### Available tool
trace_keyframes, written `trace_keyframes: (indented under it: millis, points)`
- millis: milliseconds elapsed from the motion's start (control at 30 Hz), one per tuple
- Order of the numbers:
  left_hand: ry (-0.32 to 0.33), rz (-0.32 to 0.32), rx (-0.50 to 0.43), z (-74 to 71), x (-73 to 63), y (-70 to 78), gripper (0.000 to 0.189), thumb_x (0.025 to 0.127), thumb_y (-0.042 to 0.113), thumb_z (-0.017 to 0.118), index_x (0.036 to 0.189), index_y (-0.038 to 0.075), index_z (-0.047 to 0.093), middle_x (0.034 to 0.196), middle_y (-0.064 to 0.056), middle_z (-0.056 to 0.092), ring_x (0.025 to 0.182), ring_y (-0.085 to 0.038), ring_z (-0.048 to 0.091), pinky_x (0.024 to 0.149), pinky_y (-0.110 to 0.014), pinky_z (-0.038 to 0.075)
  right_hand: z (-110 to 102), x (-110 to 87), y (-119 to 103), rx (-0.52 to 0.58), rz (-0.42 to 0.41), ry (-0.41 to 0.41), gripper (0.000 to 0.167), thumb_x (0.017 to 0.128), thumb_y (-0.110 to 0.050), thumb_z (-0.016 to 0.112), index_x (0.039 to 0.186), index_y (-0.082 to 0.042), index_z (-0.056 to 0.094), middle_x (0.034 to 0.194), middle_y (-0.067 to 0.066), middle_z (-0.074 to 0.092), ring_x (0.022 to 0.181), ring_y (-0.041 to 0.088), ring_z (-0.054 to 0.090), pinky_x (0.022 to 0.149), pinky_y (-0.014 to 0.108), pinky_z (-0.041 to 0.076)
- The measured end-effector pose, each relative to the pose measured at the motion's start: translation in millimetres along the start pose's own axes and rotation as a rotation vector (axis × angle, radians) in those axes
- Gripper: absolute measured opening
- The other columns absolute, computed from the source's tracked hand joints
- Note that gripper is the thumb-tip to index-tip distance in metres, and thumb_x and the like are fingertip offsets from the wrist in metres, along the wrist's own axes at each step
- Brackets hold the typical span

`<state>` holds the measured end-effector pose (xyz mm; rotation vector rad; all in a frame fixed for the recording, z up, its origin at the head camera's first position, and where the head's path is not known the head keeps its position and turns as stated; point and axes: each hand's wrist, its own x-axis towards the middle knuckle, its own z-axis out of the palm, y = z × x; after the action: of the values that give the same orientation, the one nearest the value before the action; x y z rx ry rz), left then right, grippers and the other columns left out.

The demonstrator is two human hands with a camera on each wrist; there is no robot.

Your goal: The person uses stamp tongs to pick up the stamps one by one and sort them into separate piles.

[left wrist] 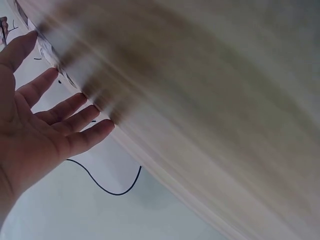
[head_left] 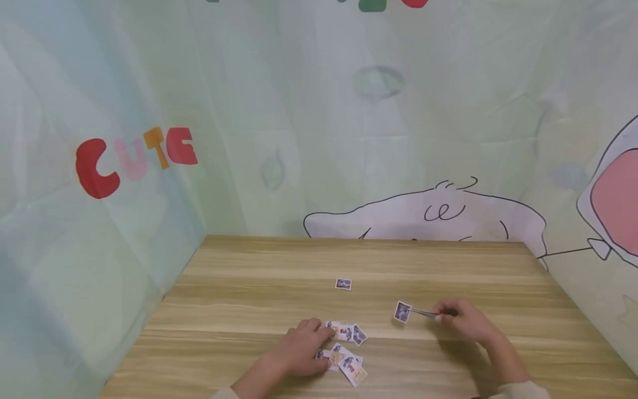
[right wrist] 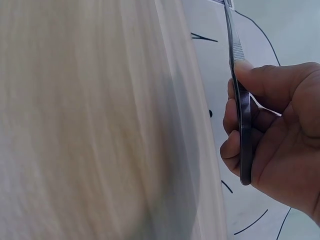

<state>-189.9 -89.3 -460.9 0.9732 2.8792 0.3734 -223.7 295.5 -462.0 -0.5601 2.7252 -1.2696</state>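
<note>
In the head view my right hand pinches a pair of metal tweezers between thumb and fingers. At the tips of the tweezers hangs a small dark picture card with a white border, held above the table. My left hand rests with spread fingers on the table, its fingertips touching several small printed cards that lie loosely overlapped. The left wrist view shows those fingers extended, tips against the tabletop. Another dark card lies alone farther back.
The wood-grain table ends at a pale green cloth backdrop behind and at both sides. Printed on the cloth are coloured letters and a line-drawn white figure.
</note>
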Motion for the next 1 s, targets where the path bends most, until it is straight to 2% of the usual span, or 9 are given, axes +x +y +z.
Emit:
trace_keyframes:
  millis: [300, 500, 767, 1000]
  points:
    - [0.003, 0.014, 0.012, 1.0, 0.9, -1.0, 0.054, 0.077, 0.038, 0.068, 0.124, 0.013, 0.058, 0.113, -0.009, 0.052, 0.101, -0.024, 0.049, 0.079, -0.040, 0.047, -3.6, -1.2, 8.0, -0.015, -0.008, 0.016, 0.007, 0.082, -0.003, 0.063, 0.088, -0.001, 0.066, 0.086, 0.004, 0.062, 0.078, 0.015, 0.053, 0.069, 0.028, 0.045]
    - [0.002, 0.014, -0.009, 0.2, 2.1, -0.9, 0.051, 0.075, 0.033, 0.069, 0.122, 0.013, 0.060, 0.107, -0.005, 0.051, 0.094, -0.019, 0.048, 0.075, -0.035, 0.047, -10.3, 1.0, 11.6, -0.021, 0.058, 0.030, 0.009, 0.082, -0.001, 0.061, 0.089, 0.003, 0.064, 0.086, 0.006, 0.061, 0.077, 0.019, 0.052, 0.067, 0.031, 0.045]
    - [0.003, 0.012, -0.008, 0.4, 2.9, -0.2, 0.050, 0.074, 0.032, 0.069, 0.120, 0.013, 0.061, 0.103, -0.003, 0.051, 0.090, -0.017, 0.046, 0.073, -0.033, 0.047, -13.6, 3.3, 11.4, -0.044, 0.157, 0.100, 0.010, 0.082, 0.000, 0.060, 0.089, 0.002, 0.065, 0.083, 0.006, 0.061, 0.075, 0.019, 0.051, 0.067, 0.034, 0.044]
    - [0.005, 0.005, -0.011, 2.3, 2.8, 0.1, 0.050, 0.074, 0.032, 0.069, 0.120, 0.014, 0.060, 0.106, -0.005, 0.051, 0.092, -0.018, 0.047, 0.074, -0.035, 0.047, -13.8, 7.6, 10.4, -0.099, 0.157, 0.118, 0.008, 0.083, -0.003, 0.061, 0.088, 0.000, 0.065, 0.086, 0.005, 0.062, 0.078, 0.019, 0.052, 0.071, 0.037, 0.043]
